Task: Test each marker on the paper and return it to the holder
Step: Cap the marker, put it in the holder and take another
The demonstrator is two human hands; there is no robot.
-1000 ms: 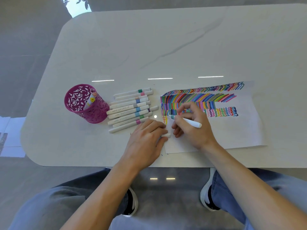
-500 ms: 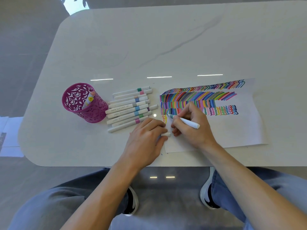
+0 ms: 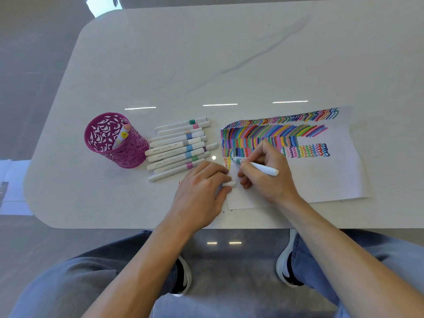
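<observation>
- Head view: the marker (image 3: 261, 168) in use lies slanted in the right hand (image 3: 269, 180). It is uncapped, and its greenish tip is down on the paper (image 3: 321, 180) near the sheet's left edge, just beside a short orange-yellow squiggle (image 3: 227, 162).
- The right hand's fingers are curled round the barrel in a writing grip. The white back end sticks out to the right.
- The left hand (image 3: 199, 191) rests on the table (image 3: 229, 65) at the paper's left edge. Its thumb and fingertips pinch a small white piece — by its look the cap (image 3: 230, 184) of this marker.
- The step in hand, as I judge it, is the test stroke itself: a new mark going in below the filled colour strokes (image 3: 263, 134).
- The next move calls for lifting the tip, bringing it to the cap and pressing the two together. The marker then has to be carried leftward over the loose ones and dropped upright into the holder (image 3: 128, 154).
- The pink cut-out holder stands at the left, well apart from the paper, with one stored marker (image 3: 122, 136) leaning on its rim.
- Between holder and paper lies a row of capped markers (image 3: 176, 148), side by side on the table — most of the task looks yet to be done.
</observation>
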